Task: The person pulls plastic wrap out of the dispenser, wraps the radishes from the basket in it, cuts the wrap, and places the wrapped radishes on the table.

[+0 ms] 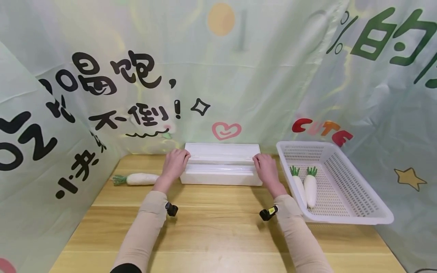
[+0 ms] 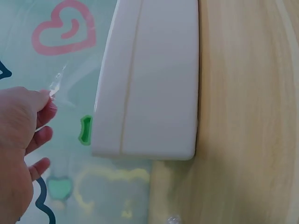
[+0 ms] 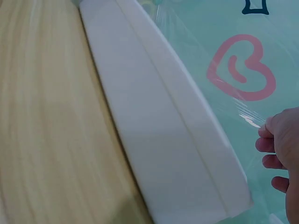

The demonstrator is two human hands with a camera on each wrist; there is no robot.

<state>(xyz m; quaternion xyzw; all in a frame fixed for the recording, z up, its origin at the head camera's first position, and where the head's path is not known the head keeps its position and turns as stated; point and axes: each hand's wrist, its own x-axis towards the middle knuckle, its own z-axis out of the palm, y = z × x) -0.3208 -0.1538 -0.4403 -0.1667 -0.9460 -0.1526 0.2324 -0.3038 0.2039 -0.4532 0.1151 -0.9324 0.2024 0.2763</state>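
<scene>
A white cling film dispenser box (image 1: pixel 221 179) stands at the back of the wooden table, its lid (image 1: pixel 222 148) raised behind the front part. Clear cling film (image 2: pixel 57 85) shows above the box as faint shiny creases. My left hand (image 1: pixel 175 165) is at the box's left end, thumb and forefinger pinching a corner of the film. At the right end my right hand (image 1: pixel 267 169) pinches the other side of the film (image 3: pixel 250 120). In both wrist views the remaining fingers are loosely bent.
A white radish with green leaves (image 1: pixel 141 179) lies left of the box, beside my left wrist. To the right stands a white perforated basket (image 1: pixel 348 219) holding two white radishes (image 1: pixel 310 189). A printed cloth backdrop (image 1: pixel 259 94) rises right behind the table.
</scene>
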